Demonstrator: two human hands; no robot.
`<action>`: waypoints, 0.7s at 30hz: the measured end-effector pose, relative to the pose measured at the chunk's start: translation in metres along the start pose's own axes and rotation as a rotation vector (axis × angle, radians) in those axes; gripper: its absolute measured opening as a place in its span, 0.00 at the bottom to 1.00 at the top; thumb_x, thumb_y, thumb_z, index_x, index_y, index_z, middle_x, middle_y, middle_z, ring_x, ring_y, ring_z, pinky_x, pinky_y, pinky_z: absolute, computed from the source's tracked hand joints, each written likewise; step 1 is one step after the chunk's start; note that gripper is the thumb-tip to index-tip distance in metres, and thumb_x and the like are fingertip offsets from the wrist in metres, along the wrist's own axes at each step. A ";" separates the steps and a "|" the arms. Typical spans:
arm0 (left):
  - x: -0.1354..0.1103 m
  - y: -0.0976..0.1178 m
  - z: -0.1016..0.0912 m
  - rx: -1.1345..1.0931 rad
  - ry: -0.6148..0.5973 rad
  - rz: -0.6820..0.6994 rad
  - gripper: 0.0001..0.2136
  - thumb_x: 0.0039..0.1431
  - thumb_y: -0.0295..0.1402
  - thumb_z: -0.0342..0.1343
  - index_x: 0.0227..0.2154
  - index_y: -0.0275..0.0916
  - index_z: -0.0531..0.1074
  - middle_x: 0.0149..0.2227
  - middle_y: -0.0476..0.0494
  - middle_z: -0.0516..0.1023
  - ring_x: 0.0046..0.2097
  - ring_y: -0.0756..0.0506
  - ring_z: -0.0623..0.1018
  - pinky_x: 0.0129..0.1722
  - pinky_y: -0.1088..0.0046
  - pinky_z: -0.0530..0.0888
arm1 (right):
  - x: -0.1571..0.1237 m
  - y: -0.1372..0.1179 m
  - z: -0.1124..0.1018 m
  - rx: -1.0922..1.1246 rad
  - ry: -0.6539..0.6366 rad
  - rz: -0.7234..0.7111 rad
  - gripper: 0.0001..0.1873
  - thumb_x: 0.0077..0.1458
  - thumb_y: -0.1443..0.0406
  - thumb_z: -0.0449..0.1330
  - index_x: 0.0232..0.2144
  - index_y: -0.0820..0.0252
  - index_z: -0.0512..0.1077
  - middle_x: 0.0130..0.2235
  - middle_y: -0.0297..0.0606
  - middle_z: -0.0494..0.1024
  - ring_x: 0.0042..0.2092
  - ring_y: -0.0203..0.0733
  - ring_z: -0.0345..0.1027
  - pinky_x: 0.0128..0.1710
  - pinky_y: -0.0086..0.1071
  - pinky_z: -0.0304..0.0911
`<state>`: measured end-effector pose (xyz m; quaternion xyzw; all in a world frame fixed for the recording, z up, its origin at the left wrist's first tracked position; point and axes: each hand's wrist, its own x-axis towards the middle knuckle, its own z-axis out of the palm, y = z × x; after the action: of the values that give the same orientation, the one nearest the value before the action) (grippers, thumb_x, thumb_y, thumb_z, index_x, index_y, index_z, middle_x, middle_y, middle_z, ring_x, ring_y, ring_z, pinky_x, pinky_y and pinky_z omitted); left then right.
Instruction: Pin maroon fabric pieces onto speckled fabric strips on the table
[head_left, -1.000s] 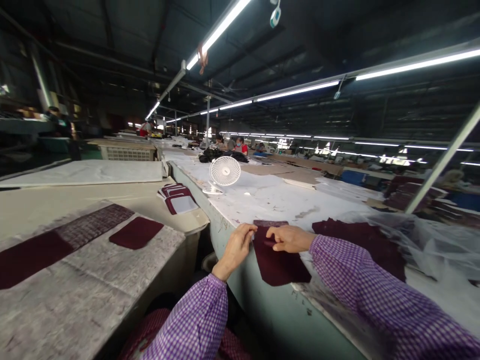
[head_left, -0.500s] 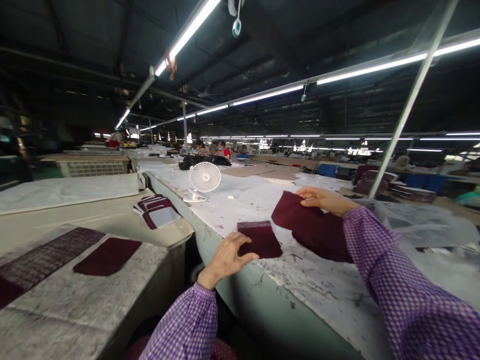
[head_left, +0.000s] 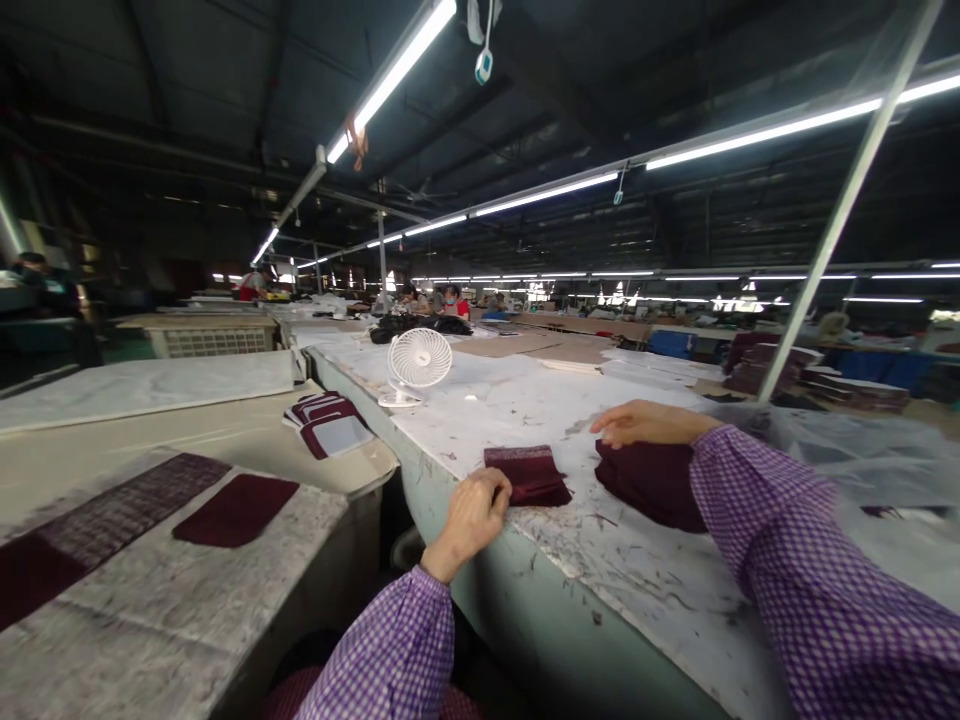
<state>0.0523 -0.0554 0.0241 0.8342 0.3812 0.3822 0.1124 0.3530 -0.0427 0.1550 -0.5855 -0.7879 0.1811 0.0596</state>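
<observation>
My left hand (head_left: 472,517) is curled at the near edge of the white worktable (head_left: 600,570), its fingers closed on the corner of a small folded maroon fabric piece (head_left: 527,474). My right hand (head_left: 637,423) lies flat, fingers stretched out, on top of a stack of maroon fabric pieces (head_left: 649,483) just to the right of the folded piece. Both arms wear purple checked sleeves.
A white desk fan (head_left: 417,364) stands farther back on the worktable. On the left table lie a maroon pocket-shaped piece (head_left: 235,508), a long dark strip (head_left: 112,515) and a small pile of maroon-and-white pieces (head_left: 328,423). Clear plastic sheeting (head_left: 862,455) lies at right. Other people work far back.
My right hand has lowered the lifted maroon piece onto the stack and now rests flat on it. My left hand has gone from open to closed on the small piece's corner.
</observation>
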 end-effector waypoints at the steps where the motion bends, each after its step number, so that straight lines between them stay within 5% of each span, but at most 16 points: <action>1: 0.001 -0.001 0.001 -0.050 0.014 -0.052 0.08 0.55 0.26 0.47 0.27 0.38 0.70 0.29 0.46 0.74 0.33 0.46 0.72 0.33 0.72 0.67 | 0.003 -0.018 0.007 0.056 -0.110 -0.078 0.25 0.51 0.55 0.56 0.50 0.59 0.69 0.33 0.38 0.77 0.35 0.42 0.71 0.37 0.32 0.65; 4: 0.001 -0.004 0.000 -0.123 0.014 -0.091 0.08 0.55 0.28 0.47 0.26 0.38 0.70 0.27 0.47 0.73 0.29 0.48 0.72 0.30 0.73 0.65 | 0.014 -0.059 0.030 0.064 -0.223 -0.168 0.33 0.47 0.56 0.60 0.54 0.62 0.64 0.24 0.33 0.74 0.23 0.35 0.66 0.25 0.27 0.61; 7: 0.000 -0.004 -0.002 -0.105 0.007 -0.064 0.08 0.55 0.29 0.46 0.27 0.38 0.70 0.28 0.47 0.74 0.30 0.48 0.72 0.30 0.73 0.65 | 0.020 -0.078 0.044 -0.002 -0.185 -0.166 0.23 0.49 0.57 0.57 0.46 0.61 0.72 0.19 0.30 0.70 0.18 0.31 0.59 0.19 0.24 0.54; 13: 0.006 0.011 -0.003 0.028 -0.019 -0.071 0.12 0.57 0.42 0.49 0.34 0.39 0.70 0.29 0.45 0.76 0.33 0.44 0.74 0.32 0.70 0.67 | 0.026 -0.087 0.056 0.011 -0.047 -0.259 0.13 0.51 0.59 0.55 0.29 0.62 0.75 0.19 0.32 0.70 0.20 0.31 0.62 0.21 0.24 0.57; 18: 0.018 0.012 0.006 0.189 0.010 -0.176 0.09 0.58 0.33 0.47 0.34 0.39 0.72 0.31 0.38 0.78 0.35 0.40 0.77 0.36 0.67 0.68 | 0.035 -0.081 0.061 0.283 0.120 -0.315 0.17 0.54 0.58 0.52 0.40 0.63 0.71 0.33 0.39 0.77 0.30 0.37 0.72 0.28 0.27 0.65; 21: 0.021 0.005 0.012 0.122 0.088 -0.281 0.10 0.59 0.33 0.46 0.34 0.38 0.72 0.30 0.37 0.78 0.35 0.40 0.77 0.37 0.66 0.69 | 0.040 -0.070 0.063 0.051 0.162 -0.227 0.15 0.54 0.60 0.51 0.29 0.63 0.74 0.29 0.40 0.78 0.31 0.39 0.72 0.31 0.28 0.65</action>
<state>0.0729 -0.0425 0.0303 0.7604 0.5213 0.3749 0.0970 0.2582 -0.0360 0.1165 -0.5035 -0.8369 0.1453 0.1582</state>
